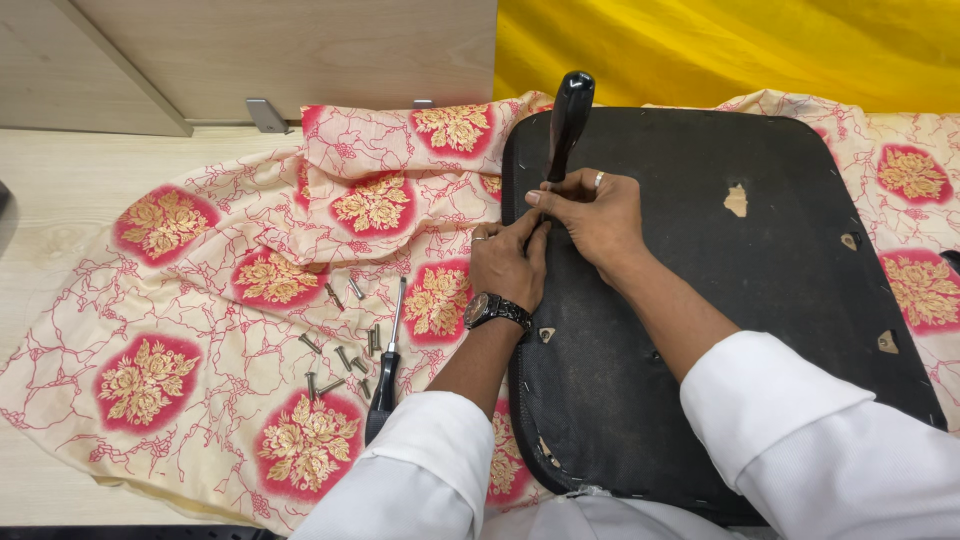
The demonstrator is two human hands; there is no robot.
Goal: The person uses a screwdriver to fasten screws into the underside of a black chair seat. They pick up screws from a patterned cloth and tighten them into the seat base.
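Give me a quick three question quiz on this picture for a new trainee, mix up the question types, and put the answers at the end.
1. True or false: the right hand grips a tool with a black handle.
2. Where do the loose screws lie? A) on the black seat panel B) on the floral cloth C) on the yellow fabric
3. What lies beside the screws, untouched by either hand?

Key
1. True.
2. B.
3. A screwdriver with a dark grip; the left hand is up on the panel edge.
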